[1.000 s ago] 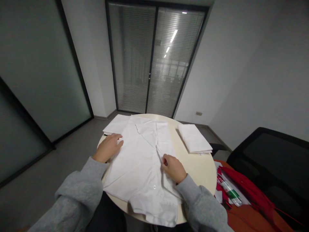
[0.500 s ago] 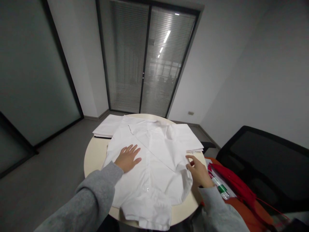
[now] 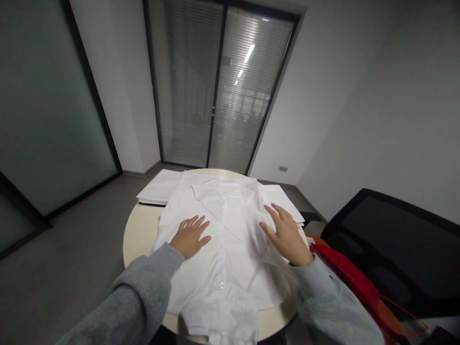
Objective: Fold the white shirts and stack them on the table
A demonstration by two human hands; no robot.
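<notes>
A white shirt (image 3: pixel 215 249) lies spread over the round table, its button line running down the middle and one bunched end at the near edge. A thin dark line crosses its upper part at a slant. My left hand (image 3: pixel 190 236) rests flat on the left half of the shirt, fingers spread. Over the shirt's right side is my right hand (image 3: pixel 287 237), fingers apart and holding nothing; whether it touches the cloth I cannot tell.
The cream table (image 3: pixel 138 232) shows its rim around the cloth. Folded white material (image 3: pixel 160 187) sits at the far left, more white material (image 3: pixel 282 199) at the far right. A black mesh chair (image 3: pixel 388 249) with a red item (image 3: pixel 345 268) stands at right. Beyond are glass doors (image 3: pixel 212 96).
My right hand has let go of the shirt's right edge and moved up and left over the cloth, its fingers opening. The right edge now lies flatter. My left hand stays in place.
</notes>
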